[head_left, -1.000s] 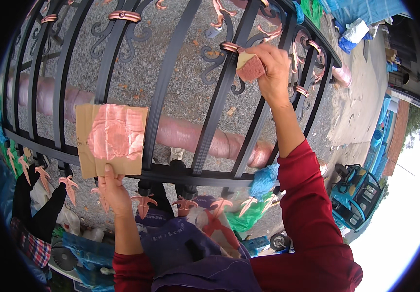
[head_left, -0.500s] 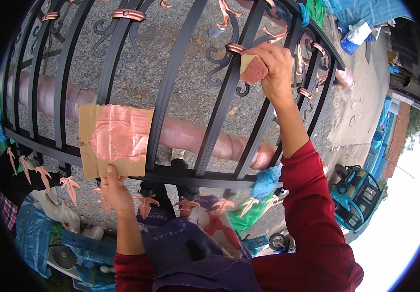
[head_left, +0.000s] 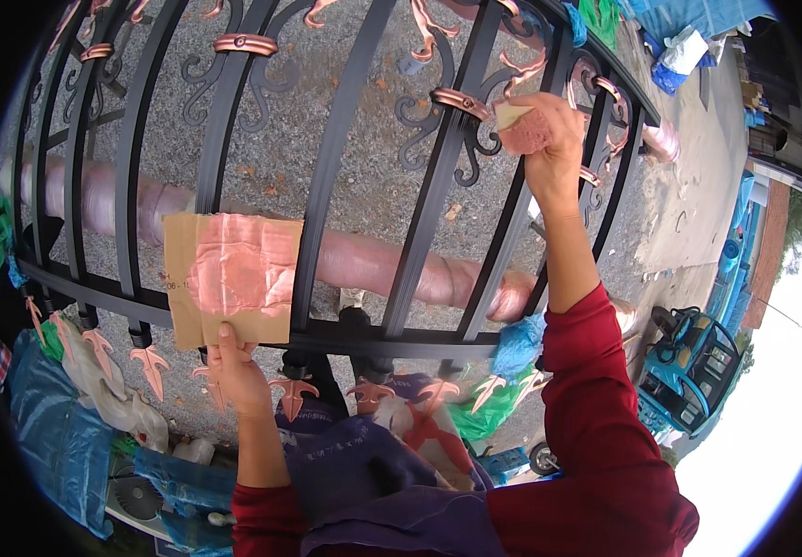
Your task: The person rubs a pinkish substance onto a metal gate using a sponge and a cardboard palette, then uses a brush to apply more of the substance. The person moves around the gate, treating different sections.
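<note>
My left hand (head_left: 241, 379) pinches the lower edge of a brown cardboard piece (head_left: 183, 306), thumb on top. A wide pink-copper paint patch covers much of that card, which lies over the black metal fence panel (head_left: 330, 135). In my right hand (head_left: 557, 135) is a sponge (head_left: 524, 132), pale yellow on one side and coated copper-pink on the other. The sponge is just right of a copper-coloured collar (head_left: 459, 102) on a black bar, near dark scrollwork (head_left: 468, 167). Whether it touches metal there I cannot tell.
A plastic-wrapped roll (head_left: 382, 269) runs under the bars. Copper spear tips (head_left: 294, 397) line the near rail. Blue plastic sheeting (head_left: 58, 436) lies at lower left, a green bag (head_left: 485, 413) near my right arm. A blue vehicle (head_left: 689, 371) stands at right.
My right hand has moved right and slightly down with the sponge, off the collar, which now shows fully. My left hand still holds the cardboard; the whole view has shifted slightly.
</note>
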Available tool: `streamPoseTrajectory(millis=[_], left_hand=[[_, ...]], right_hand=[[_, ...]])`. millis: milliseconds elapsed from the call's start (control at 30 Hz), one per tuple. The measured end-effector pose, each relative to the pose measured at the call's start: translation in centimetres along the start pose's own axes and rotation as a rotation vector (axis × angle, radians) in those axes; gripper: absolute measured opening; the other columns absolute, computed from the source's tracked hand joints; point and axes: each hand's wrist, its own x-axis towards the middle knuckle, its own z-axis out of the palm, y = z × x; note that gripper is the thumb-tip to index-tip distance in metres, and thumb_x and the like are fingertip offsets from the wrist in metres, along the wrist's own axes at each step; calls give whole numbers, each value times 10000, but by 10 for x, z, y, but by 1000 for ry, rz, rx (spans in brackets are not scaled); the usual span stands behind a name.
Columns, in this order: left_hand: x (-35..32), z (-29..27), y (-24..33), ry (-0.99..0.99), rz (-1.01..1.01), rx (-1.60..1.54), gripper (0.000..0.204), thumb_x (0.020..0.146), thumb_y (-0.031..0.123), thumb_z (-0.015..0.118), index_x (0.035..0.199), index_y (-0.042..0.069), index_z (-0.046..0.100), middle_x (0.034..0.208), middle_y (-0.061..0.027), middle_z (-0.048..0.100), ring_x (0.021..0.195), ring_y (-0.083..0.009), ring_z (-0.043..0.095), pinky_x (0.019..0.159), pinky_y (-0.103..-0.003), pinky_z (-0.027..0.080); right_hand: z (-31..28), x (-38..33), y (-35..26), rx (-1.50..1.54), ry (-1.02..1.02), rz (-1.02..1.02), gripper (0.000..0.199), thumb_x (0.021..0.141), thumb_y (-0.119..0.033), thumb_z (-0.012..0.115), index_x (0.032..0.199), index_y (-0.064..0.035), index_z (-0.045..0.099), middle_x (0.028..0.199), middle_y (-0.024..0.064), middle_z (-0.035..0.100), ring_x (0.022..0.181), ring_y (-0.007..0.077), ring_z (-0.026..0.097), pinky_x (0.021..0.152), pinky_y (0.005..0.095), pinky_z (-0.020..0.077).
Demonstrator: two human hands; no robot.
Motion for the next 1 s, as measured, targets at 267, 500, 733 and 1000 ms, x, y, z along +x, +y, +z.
streamPoseTrajectory(millis=[267,500,733,1000], left_hand=[[-5,14,10,8,0,-12,274,919,257,569,1083,38,565,902,-20,637,784,-78,616,670,-232,521],[-5,7,14,-8,-79,-194,219,915,220,558,1064,60,574,963,-38,650,835,-119,638,725,-282,537],[-30,23,44,-186,-63,-253,217,920,172,526,1088,42,570,1019,-68,646,903,-187,647,779,-354,537],[-73,41,62,-207,-75,-161,260,924,191,523,1132,38,551,1017,-65,633,881,-183,632,756,-349,514]], right_hand=[[0,-8,-2,104,34,52,426,671,101,564,1008,-144,651,1037,30,611,972,258,509,866,337,359],[-32,-55,-5,337,184,301,286,730,86,562,980,-37,628,1018,94,603,988,267,531,904,342,392],[-72,-143,-35,601,101,611,187,805,-1,573,990,-18,597,980,74,580,963,208,536,884,301,404],[-75,-163,-66,805,73,681,178,814,5,592,992,1,591,987,62,563,950,173,543,862,273,411]])
